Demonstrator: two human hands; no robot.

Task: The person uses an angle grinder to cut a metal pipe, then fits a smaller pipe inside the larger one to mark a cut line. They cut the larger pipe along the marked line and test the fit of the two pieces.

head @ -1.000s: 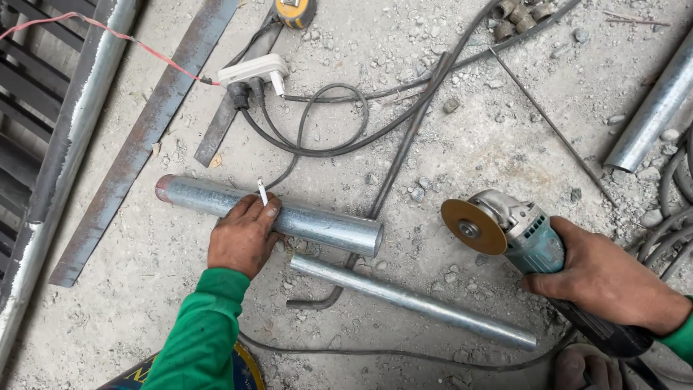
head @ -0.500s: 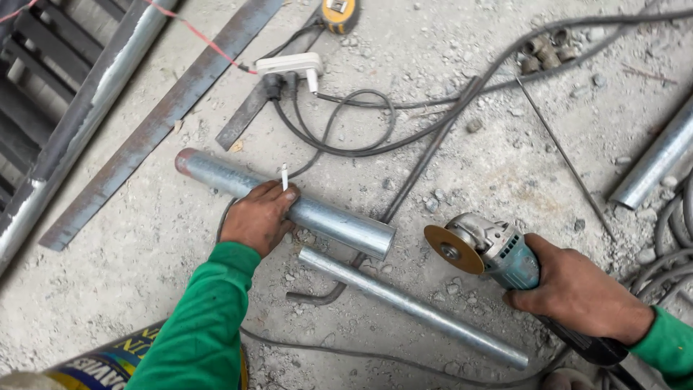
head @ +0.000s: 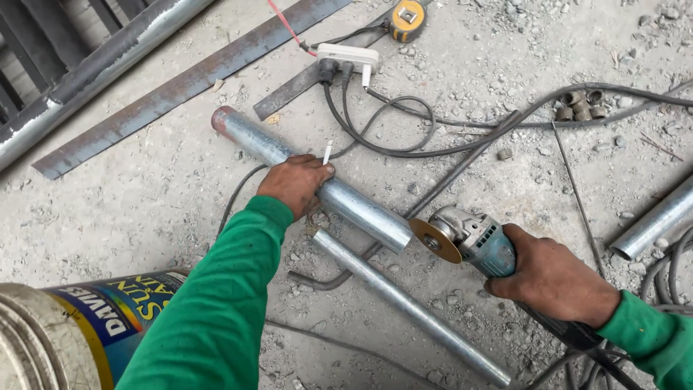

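Compared with the frames from a second ago, the grinder (head: 473, 242) has closed in on the thick pipe (head: 310, 177); its disc (head: 435, 240) now sits at the pipe's cut end, touching or just short of it, where earlier it was well apart.

Head view. The thick pipe lies slantwise on the concrete floor (head: 144, 209). The left hand (head: 296, 184) presses down on its middle, fingers curled over the top and a white cigarette (head: 327, 152) pinched between two of them; this grip appears meant to stop the pipe rolling or shifting under the disc. The right hand (head: 552, 278) is wrapped fully closed around the grinder body, disc face turned toward the pipe end.

Just below the thick pipe lies a thin pipe (head: 411, 310), roughly parallel. Above the thick pipe, a white power strip (head: 349, 55) with black cables (head: 390, 148) and a yellow tape measure (head: 408, 18). At lower left of it, a paint can (head: 65, 328).
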